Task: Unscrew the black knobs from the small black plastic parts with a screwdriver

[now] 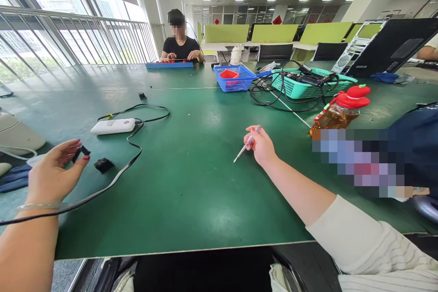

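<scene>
At the left, my left hand point(56, 173) pinches a small black plastic part point(82, 151) between thumb and fingers, above the table. Just right of it a black block-shaped piece point(103, 165) lies on the green tabletop point(191, 191). My right hand point(262, 146) is closed around the clear handle of a slim screwdriver point(243, 148), whose metal tip points down and to the left. A black cable point(116, 178) runs across my left wrist to a white power strip point(113, 126). Farther back sits another small black piece point(142, 96).
A blue basket point(236, 83) with a red tray and a green basket point(301, 91) of tangled cables stand at the back. To the right are a red-capped bottle point(342, 109) and a dark bag point(414, 137). A person point(181, 45) sits across the table behind a blue tray point(169, 65).
</scene>
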Demonstrator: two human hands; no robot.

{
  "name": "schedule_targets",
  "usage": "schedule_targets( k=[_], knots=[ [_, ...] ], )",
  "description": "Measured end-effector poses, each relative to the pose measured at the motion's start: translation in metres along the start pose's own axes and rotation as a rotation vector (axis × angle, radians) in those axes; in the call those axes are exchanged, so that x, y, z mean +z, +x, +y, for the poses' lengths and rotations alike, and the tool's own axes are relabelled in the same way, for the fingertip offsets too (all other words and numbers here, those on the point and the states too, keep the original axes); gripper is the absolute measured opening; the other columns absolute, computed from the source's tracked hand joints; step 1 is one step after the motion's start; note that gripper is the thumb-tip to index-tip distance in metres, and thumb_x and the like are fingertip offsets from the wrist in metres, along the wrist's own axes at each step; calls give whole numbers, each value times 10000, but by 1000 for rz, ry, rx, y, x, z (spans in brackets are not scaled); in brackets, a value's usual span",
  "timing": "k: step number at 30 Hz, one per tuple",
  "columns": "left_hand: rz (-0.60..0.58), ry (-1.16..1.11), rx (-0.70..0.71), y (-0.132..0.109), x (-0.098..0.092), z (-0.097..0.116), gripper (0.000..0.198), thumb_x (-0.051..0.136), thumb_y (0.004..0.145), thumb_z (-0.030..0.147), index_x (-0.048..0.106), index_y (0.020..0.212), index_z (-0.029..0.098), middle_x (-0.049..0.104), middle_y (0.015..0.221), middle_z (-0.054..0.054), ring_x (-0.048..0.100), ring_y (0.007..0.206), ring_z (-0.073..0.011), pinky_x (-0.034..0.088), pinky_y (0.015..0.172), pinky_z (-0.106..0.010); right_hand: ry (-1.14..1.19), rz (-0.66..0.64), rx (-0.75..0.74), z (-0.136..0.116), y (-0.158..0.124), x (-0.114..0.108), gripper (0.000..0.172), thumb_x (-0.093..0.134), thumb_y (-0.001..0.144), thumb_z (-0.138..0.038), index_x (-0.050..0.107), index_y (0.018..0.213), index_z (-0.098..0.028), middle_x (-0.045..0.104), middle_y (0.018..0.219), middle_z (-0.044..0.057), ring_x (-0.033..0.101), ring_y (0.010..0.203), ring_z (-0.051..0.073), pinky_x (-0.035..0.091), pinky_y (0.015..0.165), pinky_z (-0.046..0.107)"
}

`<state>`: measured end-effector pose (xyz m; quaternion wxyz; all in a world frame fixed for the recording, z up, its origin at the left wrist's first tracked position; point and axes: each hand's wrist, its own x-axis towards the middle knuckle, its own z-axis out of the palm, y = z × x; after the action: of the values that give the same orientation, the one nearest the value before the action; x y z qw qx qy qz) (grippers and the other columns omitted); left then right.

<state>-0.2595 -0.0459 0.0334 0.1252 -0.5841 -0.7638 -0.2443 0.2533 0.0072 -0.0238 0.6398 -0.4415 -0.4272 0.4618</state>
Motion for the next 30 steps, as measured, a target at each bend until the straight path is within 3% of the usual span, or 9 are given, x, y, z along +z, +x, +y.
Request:
schedule_targets(
  k=[3, 7, 16, 20, 24, 27, 30],
  knots=[
    [-136, -105, 96, -6, -1, 12, 500, 486, 866, 465, 520, 1327, 274, 698, 1257, 16, 648, 1157, -165, 468, 1032, -309, 1, -12, -14, 0, 0, 0, 498, 717, 700, -674, 545, 855, -232, 589, 537, -53, 466, 408, 94, 367, 421, 244],
    [-279, 30, 216, -7, -1, 23, 518, 458, 902, 451, 476, 1389, 276, 708, 1235, 22, 641, 1150, -196, 467, 1025, -333, 7, -10, -12, 1, 1, 0, 512, 727, 685, -675, 546, 860, -228, 589, 532, -55, 465, 407, 91, 368, 419, 239],
    [-415, 52, 155, -6, 0, 22, 689, 428, 915, 434, 218, 1547, 258, 669, 1311, -27, 659, 1114, -193, 471, 995, -319, 3, -12, -15, 0, 0, 0, 502, 713, 702, -675, 543, 856, -229, 590, 536, -53, 463, 406, 88, 370, 428, 239],
    [-431, 136, 176, -3, -2, 16, 672, 451, 887, 552, 418, 1465, 212, 647, 1321, -67, 607, 1186, -245, 458, 1023, -365, -17, -18, -18, 1, 0, -1, 472, 696, 737, -662, 548, 865, -232, 590, 549, -51, 473, 415, 93, 374, 430, 243],
    [-450, 192, 97, -3, -11, 18, 535, 435, 887, 603, 648, 1236, 258, 691, 1206, -29, 631, 1078, -246, 505, 947, -374, -7, -26, -8, 2, 1, -2, 460, 695, 743, -654, 545, 868, -238, 588, 550, -52, 471, 419, 94, 386, 432, 242],
    [-430, 51, 157, -9, -18, 30, 464, 493, 883, 567, 674, 1174, 254, 699, 1194, -13, 623, 1084, -232, 487, 976, -358, 2, -26, -8, 2, 1, 0, 469, 699, 731, -658, 539, 865, -238, 584, 537, -55, 459, 410, 93, 383, 426, 240],
    [-617, -226, 295, -23, -20, 53, 410, 603, 845, 540, 699, 1092, 227, 730, 1112, -18, 641, 1047, -224, 498, 956, -317, 4, -21, -13, 1, 0, 1, 482, 700, 722, -663, 540, 868, -233, 584, 531, -54, 454, 401, 93, 381, 417, 243]
  ],
)
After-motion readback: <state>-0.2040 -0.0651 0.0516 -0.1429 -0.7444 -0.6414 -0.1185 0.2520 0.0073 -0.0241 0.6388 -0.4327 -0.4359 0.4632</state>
